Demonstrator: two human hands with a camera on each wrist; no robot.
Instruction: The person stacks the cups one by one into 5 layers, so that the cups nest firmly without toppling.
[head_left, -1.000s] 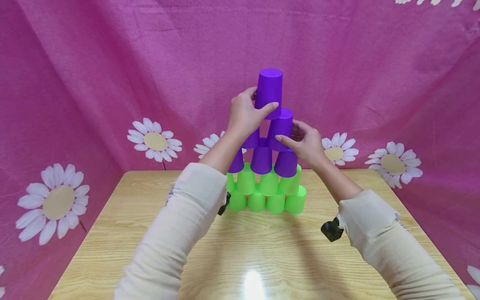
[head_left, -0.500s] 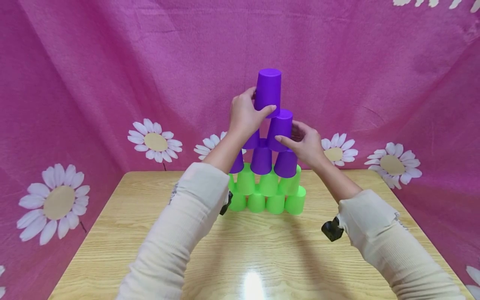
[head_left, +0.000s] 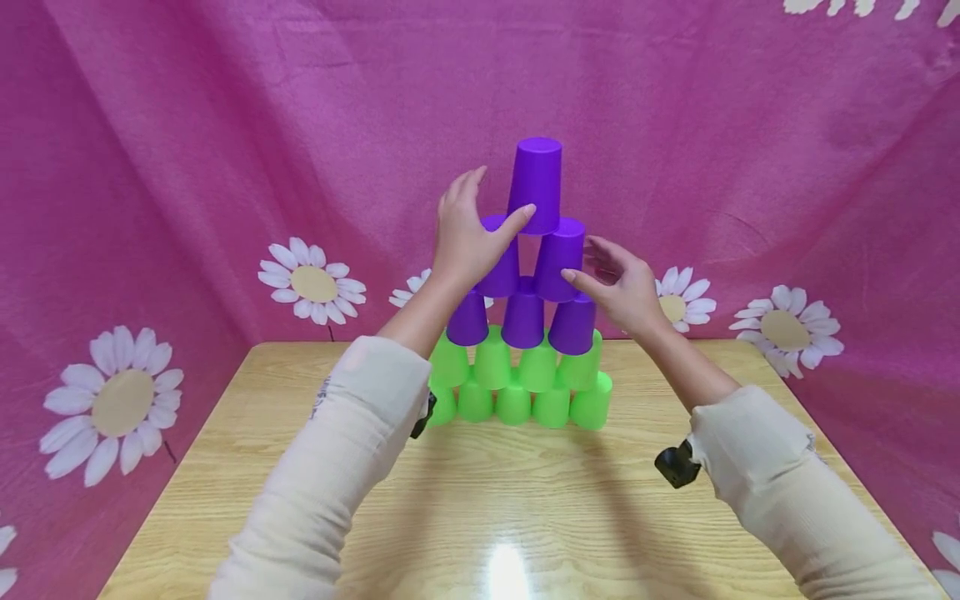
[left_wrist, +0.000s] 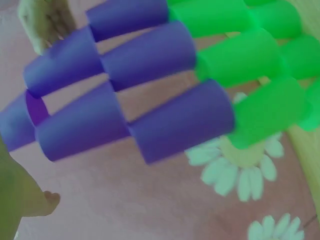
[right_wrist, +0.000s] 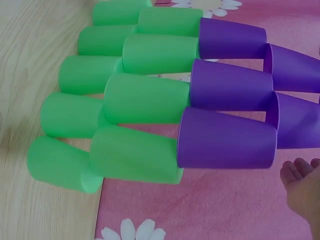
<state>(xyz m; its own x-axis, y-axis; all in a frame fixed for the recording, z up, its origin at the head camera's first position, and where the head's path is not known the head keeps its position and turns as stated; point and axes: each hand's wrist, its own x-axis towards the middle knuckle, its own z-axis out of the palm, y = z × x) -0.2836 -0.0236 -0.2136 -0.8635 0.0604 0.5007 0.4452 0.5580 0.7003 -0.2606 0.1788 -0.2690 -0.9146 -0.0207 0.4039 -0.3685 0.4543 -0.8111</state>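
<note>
An upside-down purple cup (head_left: 537, 179) tops a pyramid of cups, resting across two purple cups (head_left: 560, 260). Three more purple cups (head_left: 522, 321) stand below those, on green cups (head_left: 492, 360) in two rows. My left hand (head_left: 465, 242) is beside the top cup, fingers spread and apart from it; its thumb overlaps the cup's lower side in the head view. At the right cup of the two-cup row, my right hand (head_left: 626, 287) has its fingers loosely extended, thumb tip overlapping the cup's edge. In the right wrist view, that hand (right_wrist: 302, 187) shows beside the purple cups, holding nothing.
The pyramid stands near the back of a wooden table (head_left: 480, 500). Behind hangs a pink cloth (head_left: 405, 100) printed with white daisies. A black wrist camera (head_left: 677, 463) juts from the right sleeve, and another (head_left: 423, 415) from the left, close to the green cups.
My left hand has let go of the top cup and moved left, its fingers spreading. My right hand has drawn slightly right from its cup. The pyramid stays in place.
</note>
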